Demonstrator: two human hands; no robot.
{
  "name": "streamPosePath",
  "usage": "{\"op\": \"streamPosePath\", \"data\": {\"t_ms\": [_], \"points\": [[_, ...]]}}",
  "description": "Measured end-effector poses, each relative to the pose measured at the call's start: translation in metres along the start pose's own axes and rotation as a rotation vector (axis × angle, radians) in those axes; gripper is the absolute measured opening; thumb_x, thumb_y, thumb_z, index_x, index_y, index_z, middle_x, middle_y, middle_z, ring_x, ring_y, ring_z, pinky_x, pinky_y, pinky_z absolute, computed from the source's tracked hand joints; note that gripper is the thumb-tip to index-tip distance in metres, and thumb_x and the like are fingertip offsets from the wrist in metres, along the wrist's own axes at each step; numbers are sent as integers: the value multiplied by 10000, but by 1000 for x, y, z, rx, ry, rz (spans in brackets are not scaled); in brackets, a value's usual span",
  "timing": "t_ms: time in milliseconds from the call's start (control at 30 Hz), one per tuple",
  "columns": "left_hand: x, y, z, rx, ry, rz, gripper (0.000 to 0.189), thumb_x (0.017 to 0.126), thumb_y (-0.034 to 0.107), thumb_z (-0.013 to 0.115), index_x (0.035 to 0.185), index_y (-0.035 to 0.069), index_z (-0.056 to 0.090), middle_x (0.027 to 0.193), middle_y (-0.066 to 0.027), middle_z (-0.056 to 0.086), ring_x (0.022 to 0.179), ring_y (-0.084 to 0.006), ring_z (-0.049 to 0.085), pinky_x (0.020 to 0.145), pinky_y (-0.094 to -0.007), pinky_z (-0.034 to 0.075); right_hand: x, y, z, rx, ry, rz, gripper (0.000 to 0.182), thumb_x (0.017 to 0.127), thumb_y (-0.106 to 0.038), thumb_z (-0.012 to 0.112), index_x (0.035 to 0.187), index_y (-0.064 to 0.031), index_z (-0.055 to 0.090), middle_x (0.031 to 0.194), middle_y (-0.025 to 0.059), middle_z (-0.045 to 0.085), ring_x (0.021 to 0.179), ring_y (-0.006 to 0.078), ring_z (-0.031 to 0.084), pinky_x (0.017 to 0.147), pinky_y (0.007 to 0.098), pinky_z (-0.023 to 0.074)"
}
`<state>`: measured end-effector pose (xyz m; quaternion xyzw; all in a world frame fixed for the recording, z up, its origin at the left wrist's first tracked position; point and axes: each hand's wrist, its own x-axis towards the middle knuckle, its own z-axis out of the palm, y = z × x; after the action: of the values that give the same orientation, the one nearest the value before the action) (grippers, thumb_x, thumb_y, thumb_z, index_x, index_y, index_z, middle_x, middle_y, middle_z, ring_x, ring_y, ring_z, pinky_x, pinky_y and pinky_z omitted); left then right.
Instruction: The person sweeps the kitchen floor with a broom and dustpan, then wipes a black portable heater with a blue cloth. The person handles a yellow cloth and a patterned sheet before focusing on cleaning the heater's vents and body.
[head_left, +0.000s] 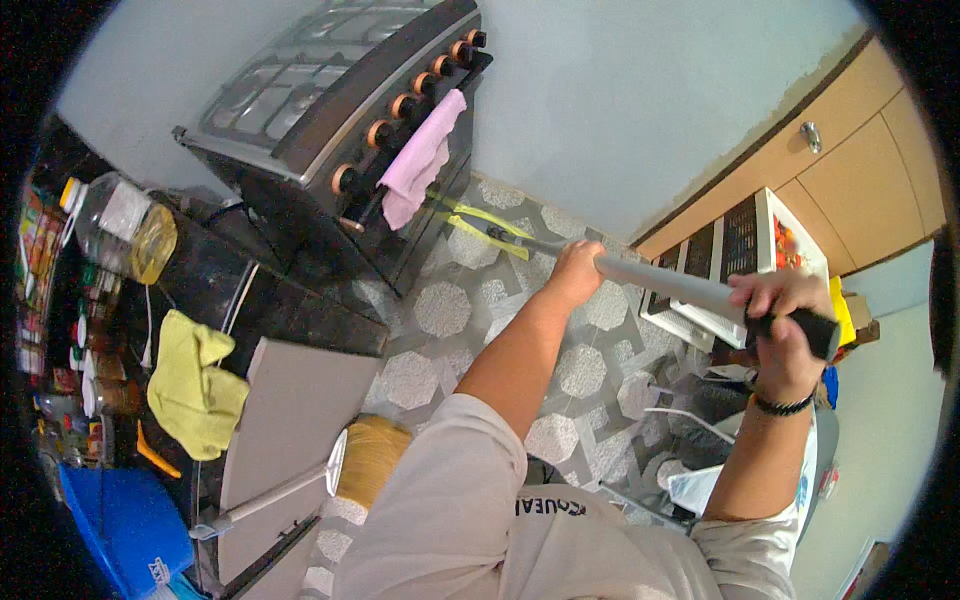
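Note:
A flat floor mop with a long grey pole (664, 283) slants from my chest down toward the stove. My left hand (579, 271) is wrapped around the pole's lower half. At the top, my right hand (787, 322) grips the black handle end (814, 334). The mop head (480, 225), dark with yellow-green edging, lies on the patterned tile floor (442, 307) by the stove's base. Part of it is hidden beneath or behind the black gas stove (322, 187).
A pink cloth (424, 169) hangs on the oven handle. At left are a counter with a large oil bottle (124, 229), a yellow cloth (195, 386), a blue basin (127, 525) and a broom (371, 454). A plastic drawer rack (739, 240) stands by the wooden door (832, 150).

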<state>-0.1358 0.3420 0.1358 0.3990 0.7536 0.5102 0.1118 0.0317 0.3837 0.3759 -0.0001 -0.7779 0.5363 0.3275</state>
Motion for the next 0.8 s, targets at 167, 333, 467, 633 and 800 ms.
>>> {"op": "streamPosePath", "data": {"t_ms": [167,333,467,633,800], "points": [[-78,25,-34,19,-51,1,224,623,107,590,835,46,556,883,-160,551,874,-343,494,760,-395,396,-25,-66,22,66,11,27,251,677,-249,603,701,-66,433,637,87,486,650,257,535,701,415,437],[-166,61,-63,-17,-66,-23,257,617,110,567,858,27,535,835,-181,555,829,-358,503,733,-406,403,-58,-126,35,142,23,49,136,712,-192,493,722,-72,431,633,65,454,620,244,514,683,413,438],[-225,80,-89,14,-171,-83,342,616,130,570,931,6,520,872,-194,557,849,-347,518,738,-392,412,-77,-162,51,219,62,107,123,710,-172,496,707,-58,449,627,74,476,609,232,515,632,380,447],[-276,113,-119,-67,-356,-201,482,631,161,562,1069,-17,464,952,-222,547,886,-325,535,764,-359,418,-100,-187,56,227,185,166,120,705,-160,509,726,-46,477,617,95,506,576,250,540,569,346,447],[-303,149,-115,1,-572,-166,483,634,183,560,1060,-19,457,958,-227,539,892,-333,529,761,-366,423,-131,-216,43,281,273,162,104,694,-120,513,720,-36,458,627,86,497,525,226,503,543,360,456]]}}
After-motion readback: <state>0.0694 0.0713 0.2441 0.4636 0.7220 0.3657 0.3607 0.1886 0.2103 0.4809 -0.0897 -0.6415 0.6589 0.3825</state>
